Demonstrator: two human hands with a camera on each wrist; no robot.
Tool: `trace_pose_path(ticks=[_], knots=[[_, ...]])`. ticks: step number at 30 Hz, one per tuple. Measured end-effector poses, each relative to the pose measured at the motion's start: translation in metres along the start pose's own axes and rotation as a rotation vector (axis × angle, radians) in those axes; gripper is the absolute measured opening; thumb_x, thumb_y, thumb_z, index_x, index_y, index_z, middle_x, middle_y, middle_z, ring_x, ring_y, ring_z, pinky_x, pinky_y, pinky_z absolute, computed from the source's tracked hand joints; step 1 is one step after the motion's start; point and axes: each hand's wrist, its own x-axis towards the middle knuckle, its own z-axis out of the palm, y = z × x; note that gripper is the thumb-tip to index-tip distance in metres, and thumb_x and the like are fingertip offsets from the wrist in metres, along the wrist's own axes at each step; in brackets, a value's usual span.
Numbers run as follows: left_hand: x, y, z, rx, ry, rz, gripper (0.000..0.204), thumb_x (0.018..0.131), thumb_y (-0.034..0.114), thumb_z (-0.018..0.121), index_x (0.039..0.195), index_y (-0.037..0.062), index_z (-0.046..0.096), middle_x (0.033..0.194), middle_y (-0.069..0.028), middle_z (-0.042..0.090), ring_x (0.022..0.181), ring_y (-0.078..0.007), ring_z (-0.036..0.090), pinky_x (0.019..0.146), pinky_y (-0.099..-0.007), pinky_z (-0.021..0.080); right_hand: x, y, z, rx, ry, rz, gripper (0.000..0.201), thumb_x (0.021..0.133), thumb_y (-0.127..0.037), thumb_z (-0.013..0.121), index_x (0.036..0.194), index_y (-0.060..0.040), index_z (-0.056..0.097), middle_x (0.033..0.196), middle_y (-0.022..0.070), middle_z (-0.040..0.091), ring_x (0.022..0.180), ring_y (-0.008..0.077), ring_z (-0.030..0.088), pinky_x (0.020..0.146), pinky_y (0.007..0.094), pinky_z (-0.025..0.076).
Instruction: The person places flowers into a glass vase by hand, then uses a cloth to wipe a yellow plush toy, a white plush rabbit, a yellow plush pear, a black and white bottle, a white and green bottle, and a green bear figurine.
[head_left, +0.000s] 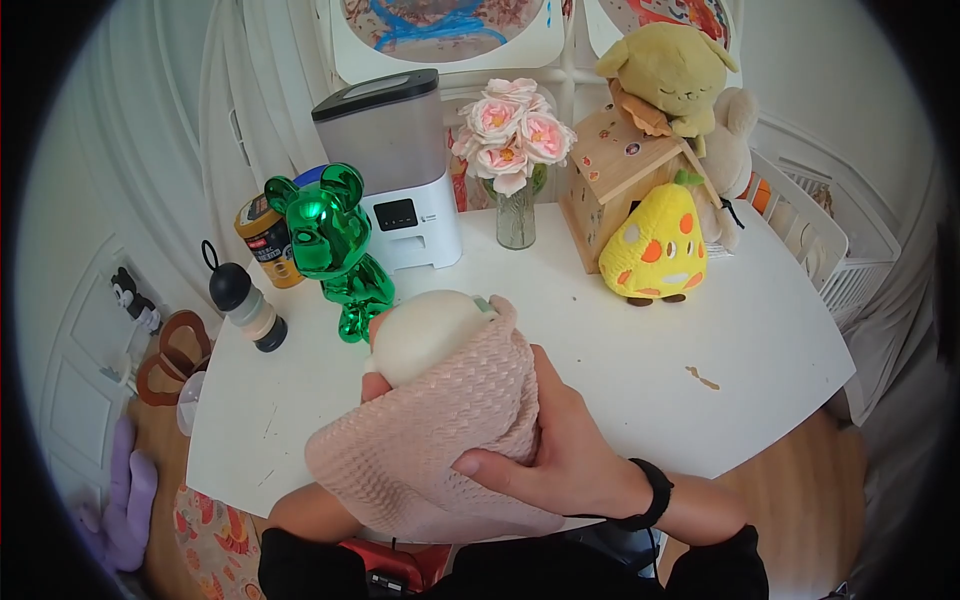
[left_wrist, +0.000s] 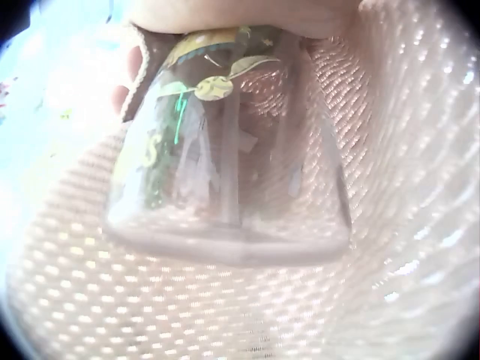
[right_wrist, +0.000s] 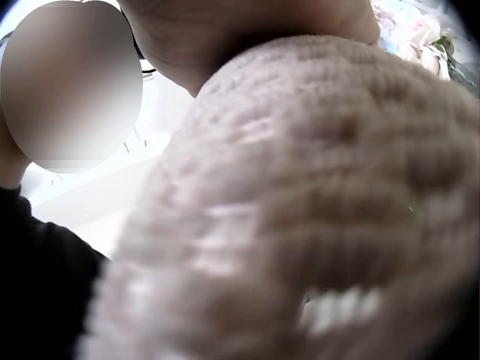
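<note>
Cup (left_wrist: 232,165) in left hand (left_wrist: 240,15), pink cloth (head_left: 430,450) between it and right hand (head_left: 570,450)

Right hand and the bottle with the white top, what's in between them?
The pink textured cloth lies between the right hand and the bottle; the head view shows it.

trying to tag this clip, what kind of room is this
Probably a room at home, perhaps a child's: a yellow plush toy sits by a small wooden house, a purple plush lies beyond the white table, and colourful paintings stand behind.
</note>
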Motion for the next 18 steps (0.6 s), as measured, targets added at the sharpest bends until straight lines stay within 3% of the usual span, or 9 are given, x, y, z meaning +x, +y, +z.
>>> trace_pose_path(ticks=[3,5,6,8,10,12,14,16,18], knots=[[-0.005,0.007,0.006,-0.014,-0.036,0.042,0.097,0.087,0.082,0.046,0.151,0.0105,0.039,0.147,-0.0154,0.050,0.132,-0.0313,0.053,0.111,-0.0497,0.044,-0.004,0.006,0.010,0.051,0.029,-0.071,0.082,0.086,-0.025,0.082,0.144,0.0052,0.032,0.128,0.0243,0.059,0.122,0.0276,0.061,0.102,0.0389,0.048],[0.000,0.015,-0.009,0.346,0.019,0.297,0.094,0.088,0.081,0.043,0.149,0.0097,0.042,0.141,-0.0143,0.055,0.126,-0.0308,0.057,0.105,-0.0486,0.048,-0.010,0.021,0.013,0.079,0.017,-0.065,0.078,0.089,-0.023,0.080,0.144,0.0045,0.033,0.130,0.0219,0.058,0.123,0.0255,0.060,0.103,0.0381,0.047],[0.004,0.015,-0.004,0.344,0.021,0.297,0.094,0.088,0.081,0.043,0.149,0.0097,0.042,0.141,-0.0143,0.055,0.126,-0.0308,0.057,0.105,-0.0486,0.048,-0.014,0.028,0.015,0.106,0.005,-0.057,0.074,0.091,-0.022,0.078,0.145,0.0038,0.034,0.133,0.0194,0.058,0.124,0.0233,0.058,0.104,0.0374,0.046],[0.012,0.013,0.011,0.590,0.317,0.601,0.089,0.092,0.077,0.036,0.149,0.0084,0.044,0.134,-0.0172,0.059,0.117,-0.0330,0.060,0.094,-0.0460,0.053,-0.022,0.037,0.018,0.309,0.011,0.053,0.072,0.094,-0.026,0.075,0.146,0.0029,0.034,0.135,0.0173,0.056,0.126,0.0226,0.057,0.105,0.0372,0.046],[0.011,0.013,0.011,0.673,0.365,0.615,0.093,0.090,0.077,0.038,0.149,0.0055,0.043,0.130,-0.0175,0.060,0.114,-0.0332,0.061,0.090,-0.0444,0.054,-0.028,0.040,0.021,0.512,0.018,0.159,0.069,0.097,-0.029,0.072,0.146,0.0021,0.035,0.138,0.0152,0.054,0.127,0.0220,0.056,0.106,0.0371,0.045],[0.012,0.007,-0.004,0.248,-0.010,0.650,0.096,0.088,0.079,0.038,0.149,0.0051,0.042,0.132,-0.0177,0.059,0.115,-0.0351,0.060,0.094,-0.0462,0.052,-0.032,0.042,0.021,0.909,0.011,0.414,0.068,0.102,-0.039,0.062,0.148,0.0007,0.033,0.143,0.0126,0.051,0.127,0.0217,0.055,0.106,0.0366,0.046],[0.014,0.006,-0.015,0.368,-0.131,0.685,0.100,0.087,0.081,0.037,0.151,0.0041,0.038,0.138,-0.0186,0.054,0.119,-0.0363,0.057,0.100,-0.0478,0.048,-0.034,0.040,0.020,0.921,-0.002,0.426,0.064,0.104,-0.038,0.056,0.150,0.0005,0.032,0.144,0.0138,0.051,0.129,0.0240,0.054,0.110,0.0396,0.044],[0.019,0.001,-0.017,0.949,0.146,0.927,0.107,0.085,0.084,0.042,0.150,-0.0003,0.033,0.143,-0.0165,0.048,0.127,-0.0270,0.051,0.104,-0.0415,0.044,-0.036,0.039,0.018,0.928,-0.016,0.442,0.061,0.107,-0.037,0.050,0.151,0.0002,0.031,0.145,0.0149,0.050,0.132,0.0262,0.053,0.113,0.0426,0.043],[0.020,-0.004,-0.005,1.022,0.217,0.961,0.113,0.082,0.087,0.046,0.147,-0.0050,0.032,0.143,-0.0185,0.045,0.128,-0.0254,0.050,0.105,-0.0401,0.044,-0.037,0.042,0.017,0.818,0.098,0.553,0.051,0.109,-0.032,0.046,0.147,0.0012,0.038,0.137,0.0148,0.057,0.124,0.0227,0.059,0.106,0.0394,0.049]])
